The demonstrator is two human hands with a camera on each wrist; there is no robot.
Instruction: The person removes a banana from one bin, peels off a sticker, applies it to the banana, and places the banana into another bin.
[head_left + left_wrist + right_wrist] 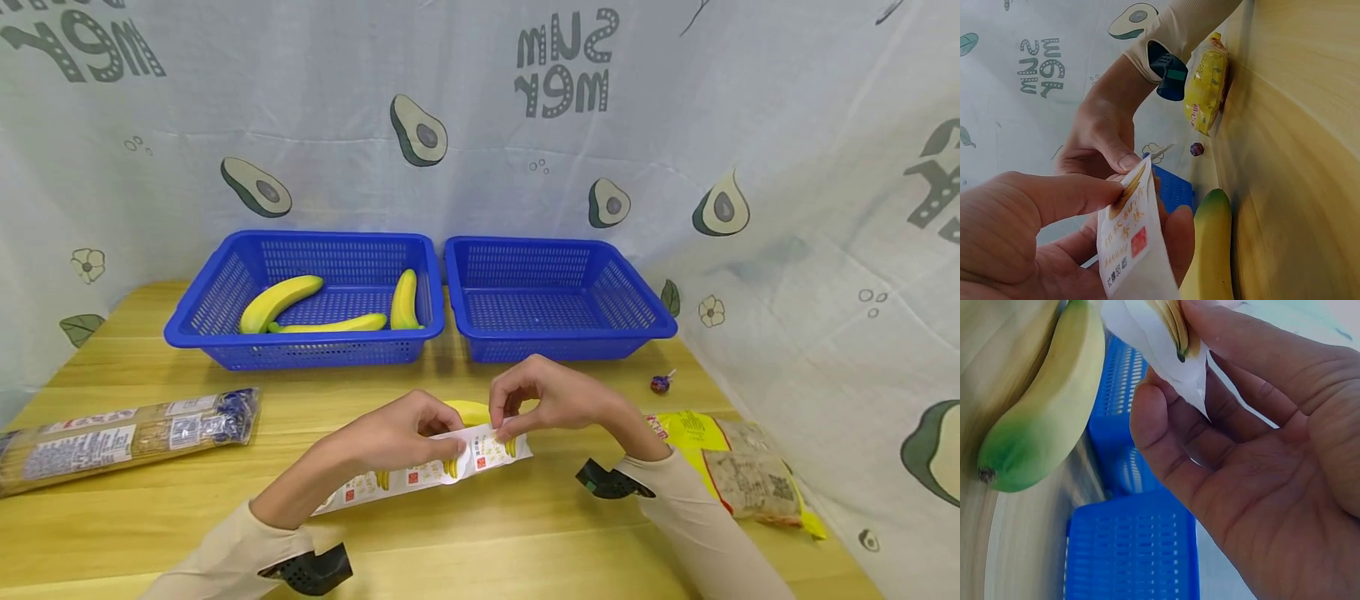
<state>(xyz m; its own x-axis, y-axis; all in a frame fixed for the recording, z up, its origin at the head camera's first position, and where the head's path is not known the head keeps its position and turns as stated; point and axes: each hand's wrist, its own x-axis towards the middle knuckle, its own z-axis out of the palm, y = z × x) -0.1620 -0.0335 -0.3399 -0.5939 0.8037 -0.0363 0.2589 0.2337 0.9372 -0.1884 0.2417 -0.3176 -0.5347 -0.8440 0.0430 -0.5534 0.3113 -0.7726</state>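
Label strip (pixel 429 476), one: white, printed with yellow bananas, gold lettering and red squares. Position: held slantwise above the near part of the wooden counter (pixel 525 546), in front of the two baskets. Left hand (pixel 393 432): I find its grip narrow, thumb on the printed face, fingers behind. Right hand (pixel 555 396): grip likewise narrow, pinching the strip near its right end. Loose banana (pixel 471 412), one: on the counter just behind the strip, partly hidden from my head view. Left basket (pixel 225 340), blue: contains three bananas (pixel 281 302). Right basket (pixel 540 304), blue: stands just beside it. Wrapped bundle (pixel 123 437): counter's left side. Lollipop (pixel 661 383) and yellow package (pixel 750 479): right side, the lollipop farther back. Patterned curtain (pixel 480 196): behind the baskets.
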